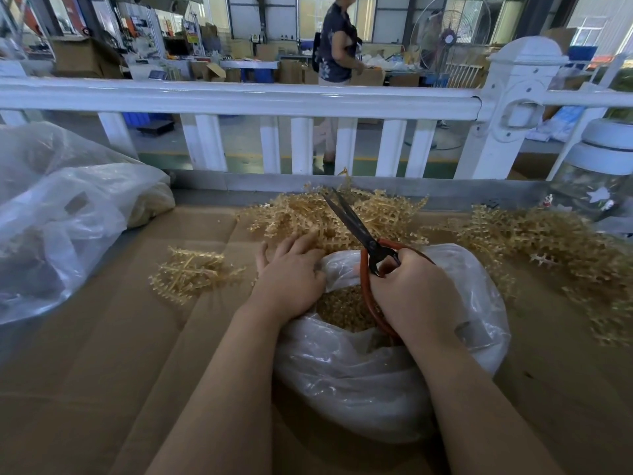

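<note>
Brown cardboard covered the worktable, with a white railing across twelve o'clock and a large clear bag at nine. At the centre sat a white bag of cut bits, with golden plastic sprigs heaped at its twelve o'clock. The right hand gripped red-handled scissors, blades slightly parted toward eleven; the left hand lay flat-fingered on the sprigs.

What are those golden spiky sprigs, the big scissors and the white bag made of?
Golden spiky sprigs: probably moulded plastic; translucent, identical barbs. Big red-handled scissors: dull dark metal blades, handles seemingly rubber-coated. Crinkled whitish bag: thin plastic film; glossy, see-through creases.
</note>
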Motion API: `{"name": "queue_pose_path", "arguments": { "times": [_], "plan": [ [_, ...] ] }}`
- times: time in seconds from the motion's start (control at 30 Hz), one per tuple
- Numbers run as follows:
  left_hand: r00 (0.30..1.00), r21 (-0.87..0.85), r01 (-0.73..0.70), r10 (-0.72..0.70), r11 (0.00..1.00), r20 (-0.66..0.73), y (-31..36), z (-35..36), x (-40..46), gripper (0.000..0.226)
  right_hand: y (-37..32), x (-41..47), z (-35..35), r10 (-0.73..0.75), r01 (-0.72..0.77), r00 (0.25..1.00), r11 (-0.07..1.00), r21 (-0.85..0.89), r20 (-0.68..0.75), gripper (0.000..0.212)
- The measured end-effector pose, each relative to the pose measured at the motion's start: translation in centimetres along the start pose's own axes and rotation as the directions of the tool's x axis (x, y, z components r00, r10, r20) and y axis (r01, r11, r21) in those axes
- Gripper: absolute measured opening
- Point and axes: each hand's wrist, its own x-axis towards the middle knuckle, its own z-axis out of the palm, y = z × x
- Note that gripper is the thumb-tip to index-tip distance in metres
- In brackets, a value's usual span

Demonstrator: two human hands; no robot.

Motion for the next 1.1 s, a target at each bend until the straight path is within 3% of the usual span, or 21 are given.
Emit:
{"name": "queue_pose_path", "arguments": {
  "times": [0.13, 0.23, 0.33, 0.4, 0.47, 0.53, 0.6, 0.67, 0.77, 0.83, 0.97, 1.1],
  "plan": [
    [0.998, -0.036, 0.001, -0.003, 0.999, -0.065, -0.1, -0.2, -0.1, 0.052, -0.1, -0.1, -0.1, -0.003, 0.003, 1.0, 1.0, 0.0, -0.005, 0.048],
    [0.976, -0.126, -0.015, -0.013, 0.992, -0.217, 0.0, -0.6, -0.5, 0.045, -0.1, -0.2, -0.2, -0.003, 0.004, 1.0, 1.0, 0.013, -0.028, 0.049],
    [0.896, -0.234, -0.058, -0.052, 0.971, -0.441, 0.3, -1.4, -0.8, 0.026, -0.1, -0.1, -0.2, 0.01, -0.009, 1.0, 1.0, 0.027, -0.027, 0.048],
    [0.817, -0.467, -0.091, -0.202, 0.879, -0.54, 0.6, -2.2, -1.1, 0.017, -0.1, 0.0, -0.2, 0.025, -0.024, 0.999, 0.999, 0.024, -0.026, 0.049],
    [0.783, -0.75, -0.155, -0.383, 0.643, -0.49, 0.7, -3.0, -1.4, 0.018, -0.1, 0.1, -0.2, 0.03, -0.029, 0.999, 0.999, 0.021, -0.036, 0.05],
    [0.766, -0.866, -0.304, -0.438, 0.397, -0.47, 0.5, -3.9, -1.5, 0.015, -0.2, 0.1, -0.3, 0.032, -0.03, 0.999, 0.999, 0.03, -0.041, 0.05],
    [0.791, -0.906, -0.413, -0.456, 0.093, -0.408, 0.2, -4.7, -1.5, 0.016, -0.3, 0.1, -0.4, 0.035, -0.033, 0.999, 0.998, 0.047, -0.04, 0.049],
    [0.832, -0.886, -0.423, -0.467, -0.188, -0.298, -0.1, -5.3, -1.5, 0.015, -0.4, 0.1, -0.5, 0.042, -0.039, 0.998, 0.997, 0.068, -0.049, 0.05],
    [0.898, -0.82, -0.381, -0.38, -0.427, -0.22, -0.3, -5.5, -1.5, 0.015, -0.5, 0.0, -0.8, 0.056, -0.045, 0.996, 0.988, 0.147, -0.071, 0.047],
    [0.933, -0.82, -0.321, -0.308, -0.474, -0.187, -0.2, -5.4, -1.5, 0.015, -0.5, 0.0, -0.8, 0.074, -0.058, 0.996, 0.967, 0.25, -0.054, 0.043],
    [0.962, -0.88, -0.224, -0.239, -0.419, -0.132, 0.8, -5.2, -1.5, 0.018, -0.6, 0.4, -0.9, 0.066, -0.065, 0.998, 0.866, 0.496, 0.016, 0.035],
    [0.952, -0.921, -0.19, -0.294, -0.34, -0.088, 2.0, -4.8, -1.5, 0.019, -1.1, 0.4, -1.5, 0.025, -0.215, 0.969, 0.57, 0.793, 0.244, 0.032]
  ]
}}
